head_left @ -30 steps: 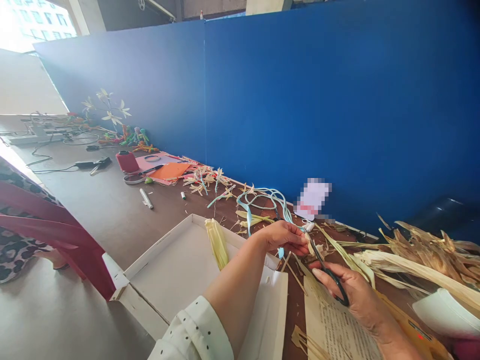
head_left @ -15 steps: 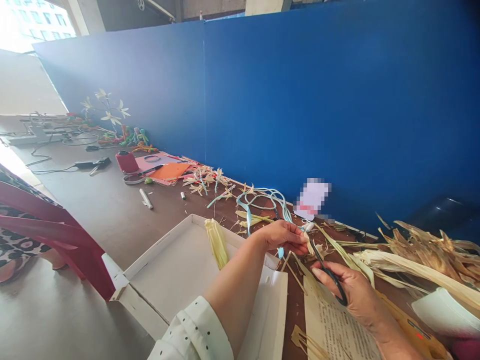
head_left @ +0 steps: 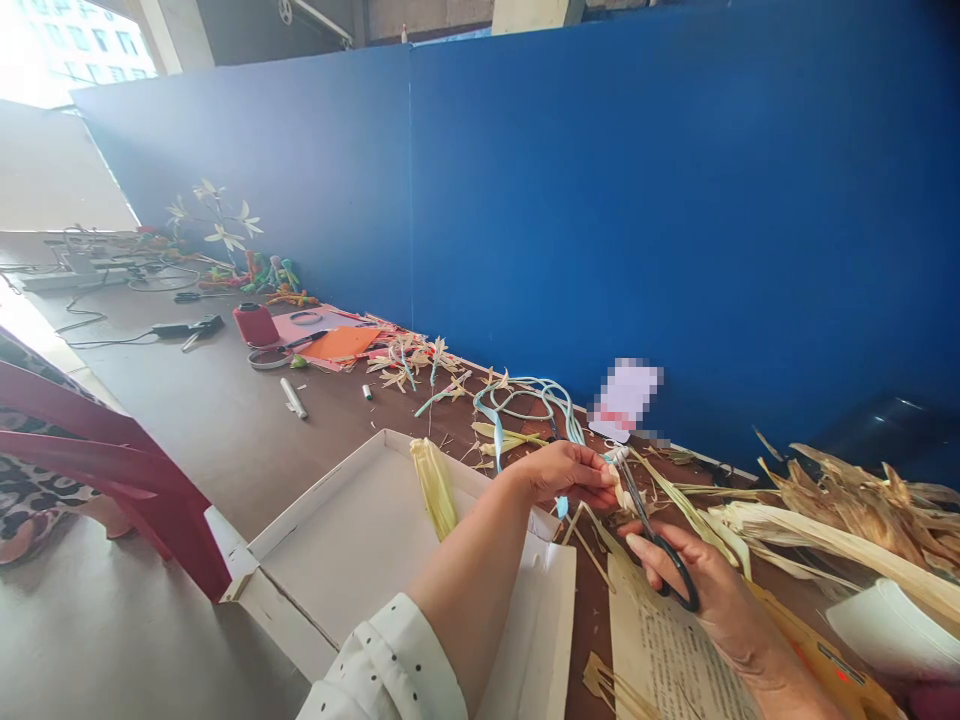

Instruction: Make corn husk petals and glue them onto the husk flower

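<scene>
My left hand [head_left: 568, 470] is pinched shut on a small pale strip of corn husk [head_left: 619, 487], held just above the brown table [head_left: 217, 420]. My right hand [head_left: 701, 588] grips black-handled scissors [head_left: 654, 540], fingers through the loops, with the blades pointing up at the husk piece right beside my left fingertips. A light blue strip [head_left: 562, 505] hangs below my left hand. Under my right hand lies a printed paper sheet [head_left: 667, 655].
An open white cardboard box lid [head_left: 352, 540] with a folded yellow husk [head_left: 435, 485] lies left of my arm. Dried husks [head_left: 832, 510] pile at the right. Husk flowers, blue cords [head_left: 525, 395], orange paper [head_left: 341, 342], a red spool [head_left: 254, 323] and a marker [head_left: 293, 397] lie along the blue wall. A red chair [head_left: 112, 460] stands left.
The scissors' blades have tilted up and closer to the husk piece at my left fingertips. The view has shifted very slightly; both hands stay in place.
</scene>
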### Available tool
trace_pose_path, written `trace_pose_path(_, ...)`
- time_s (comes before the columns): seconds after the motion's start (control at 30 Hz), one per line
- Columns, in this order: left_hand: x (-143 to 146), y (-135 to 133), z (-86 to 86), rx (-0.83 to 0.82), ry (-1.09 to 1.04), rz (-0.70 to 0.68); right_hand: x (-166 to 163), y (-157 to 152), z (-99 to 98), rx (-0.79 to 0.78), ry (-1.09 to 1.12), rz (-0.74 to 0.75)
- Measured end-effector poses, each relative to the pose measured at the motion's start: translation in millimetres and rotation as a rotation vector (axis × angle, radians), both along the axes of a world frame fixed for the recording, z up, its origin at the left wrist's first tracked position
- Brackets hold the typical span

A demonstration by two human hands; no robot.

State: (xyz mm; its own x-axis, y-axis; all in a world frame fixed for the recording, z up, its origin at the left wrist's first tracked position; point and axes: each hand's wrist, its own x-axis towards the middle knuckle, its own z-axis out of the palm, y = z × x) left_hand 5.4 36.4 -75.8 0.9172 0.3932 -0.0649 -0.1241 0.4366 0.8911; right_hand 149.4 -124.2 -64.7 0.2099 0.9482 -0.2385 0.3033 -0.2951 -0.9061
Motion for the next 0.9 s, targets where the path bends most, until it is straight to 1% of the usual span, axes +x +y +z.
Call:
trace_pose_path(0.2,1,-1,0.2,-0.004,0.024,0.065,-9,-2,2.8,0.031,-0.05,-0.051)
trace_pose_path(0.37,2,-2,-0.2,0.01,0.025,0.047,-17,-4,8.9,0.07,-0.069,-0.077)
trace_pose_path(0.47,3,-2,-1.2,0.011,0.024,0.052,-16,-4,9.7,0.079,-0.106,-0.059)
trace_pose_path(0.57,3,-2,-1.8,0.007,0.013,0.042,-11,-1,4.5,0.068,-0.116,-0.027)
trace_pose_path(0.73,5,-3,-0.5,-0.001,0.01,0.053,-2,2,-8.9,0.054,-0.028,-0.019)
trace_pose_path(0.83,5,-5,1.3,-0.006,0.01,0.1,-1,4,-9.6,0.056,-0.048,-0.085)
trace_pose_path(0.9,6,-5,1.9,0.0,0.004,0.144,1,5,-8.3,0.094,-0.098,-0.14)
